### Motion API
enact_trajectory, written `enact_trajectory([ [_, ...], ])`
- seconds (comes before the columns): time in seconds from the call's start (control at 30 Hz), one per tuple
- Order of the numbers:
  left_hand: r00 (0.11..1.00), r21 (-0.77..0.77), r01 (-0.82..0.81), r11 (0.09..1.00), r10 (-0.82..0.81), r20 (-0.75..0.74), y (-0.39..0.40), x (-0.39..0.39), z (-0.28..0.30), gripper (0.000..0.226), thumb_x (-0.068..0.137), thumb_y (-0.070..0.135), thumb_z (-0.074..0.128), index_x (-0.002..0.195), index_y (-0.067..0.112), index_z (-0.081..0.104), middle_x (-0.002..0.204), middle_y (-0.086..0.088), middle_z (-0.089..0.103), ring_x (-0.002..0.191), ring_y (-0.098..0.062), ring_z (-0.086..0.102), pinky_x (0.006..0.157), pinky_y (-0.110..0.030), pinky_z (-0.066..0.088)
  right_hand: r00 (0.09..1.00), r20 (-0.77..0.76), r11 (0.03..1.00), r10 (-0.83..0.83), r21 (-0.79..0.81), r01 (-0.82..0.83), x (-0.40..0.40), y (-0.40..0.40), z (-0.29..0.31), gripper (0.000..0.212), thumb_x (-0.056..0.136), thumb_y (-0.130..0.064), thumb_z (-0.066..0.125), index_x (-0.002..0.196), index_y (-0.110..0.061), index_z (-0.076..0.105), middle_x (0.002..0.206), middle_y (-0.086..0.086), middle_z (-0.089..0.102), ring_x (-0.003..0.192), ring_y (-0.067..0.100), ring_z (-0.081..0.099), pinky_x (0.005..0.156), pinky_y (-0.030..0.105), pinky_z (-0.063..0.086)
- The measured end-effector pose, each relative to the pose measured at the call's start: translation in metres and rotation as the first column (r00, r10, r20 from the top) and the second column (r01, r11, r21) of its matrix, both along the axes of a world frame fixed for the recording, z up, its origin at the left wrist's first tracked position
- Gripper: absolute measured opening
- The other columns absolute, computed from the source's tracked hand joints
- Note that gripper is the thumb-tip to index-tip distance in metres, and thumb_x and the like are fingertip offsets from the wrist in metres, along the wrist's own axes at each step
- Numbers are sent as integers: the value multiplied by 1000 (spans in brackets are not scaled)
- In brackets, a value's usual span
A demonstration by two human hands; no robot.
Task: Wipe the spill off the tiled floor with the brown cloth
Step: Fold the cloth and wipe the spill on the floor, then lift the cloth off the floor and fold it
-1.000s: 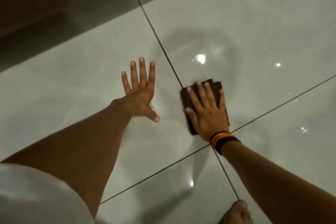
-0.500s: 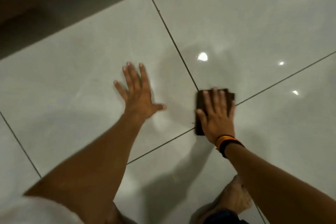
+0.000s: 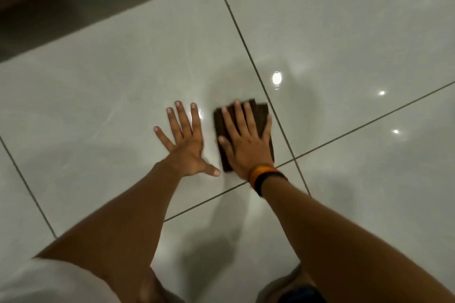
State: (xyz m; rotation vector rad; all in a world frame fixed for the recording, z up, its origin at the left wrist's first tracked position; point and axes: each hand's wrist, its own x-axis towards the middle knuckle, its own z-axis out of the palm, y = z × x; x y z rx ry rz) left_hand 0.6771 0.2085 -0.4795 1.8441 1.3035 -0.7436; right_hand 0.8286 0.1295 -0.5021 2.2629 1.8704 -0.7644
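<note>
The folded brown cloth lies flat on the glossy pale tiled floor, just left of a dark grout line. My right hand, with an orange and black wristband, presses flat on top of the cloth with fingers spread, covering most of it. My left hand rests palm down on the bare tile right beside the cloth, fingers apart, holding nothing. A faint wet sheen shows on the tile near my left fingertips; no clear puddle stands out.
Grout lines cross just right of and below the cloth. A dark shadowed strip runs along the upper left. Ceiling lights reflect on the tiles at the right. My knees and a white sleeve fill the bottom edge.
My right hand has slid the cloth to the left across the grout line onto the tile where my left hand rests. The two hands now lie close together.
</note>
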Motion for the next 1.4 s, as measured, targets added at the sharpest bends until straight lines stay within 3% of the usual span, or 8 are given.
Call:
enact_trajectory([
  [0.23,1000,16,17,1000,-17,-4,-1,-4,-8,180,46,72,90,148,17,-48,149,-20,-59,139,-44,-54,107,-77,-25,960,18,960,-278,37,278,76,-13,-6,65,105,-49,33,164,-28,14,174,8,1,161,29,-3,122,67,-2],
  [0.43,999,131,-17,991,10,51,-10,-5,-3,170,54,63,92,156,19,-36,160,-16,-48,149,-39,-43,109,-68,-27,385,-63,390,-921,-118,913,13,54,25,73,105,-36,40,165,-22,0,174,8,-8,160,26,-8,125,64,4],
  [0.63,734,83,-612,787,525,430,-47,-4,39,60,102,24,60,157,12,41,155,-12,50,139,-32,52,119,-44,40,314,-20,304,-949,-318,898,1,-5,68,67,85,-14,63,148,-11,38,144,16,56,131,37,56,117,51,36],
  [0.73,600,-164,-731,662,738,309,-46,19,48,55,102,34,61,150,11,48,146,-11,53,132,-27,56,103,-27,44,56,-170,131,-984,-470,873,14,-26,72,63,88,-14,71,143,-12,40,135,17,58,113,35,62,100,39,51],
  [0.83,667,-53,-718,694,707,235,-36,33,38,62,93,47,69,141,9,55,137,-12,61,125,-30,62,104,-39,52,-115,-252,43,-961,-546,837,20,-27,65,61,80,-23,84,130,-14,49,130,15,61,110,31,63,101,46,56],
  [1.03,802,-2,-556,831,537,262,-26,31,50,34,87,37,73,104,7,73,102,-8,68,97,-25,69,78,-32,55,-265,-349,31,-899,-653,757,15,-32,85,18,87,-9,75,95,-8,58,90,8,61,85,24,61,82,43,60],
  [1.23,547,-294,-677,675,728,413,-42,-7,186,29,79,29,70,81,2,61,78,-3,56,76,-16,53,71,-35,42,-394,-396,10,-829,-716,698,-11,-50,176,37,80,-12,75,114,3,70,117,26,73,107,42,71,91,51,61],
  [1.4,344,-437,-728,528,833,433,-40,-41,344,19,88,16,63,71,9,60,70,-2,58,72,-14,57,65,-26,45,-409,-405,158,-818,-841,517,-35,-50,309,30,85,-18,71,115,-16,72,126,8,72,115,23,63,94,39,47],
])
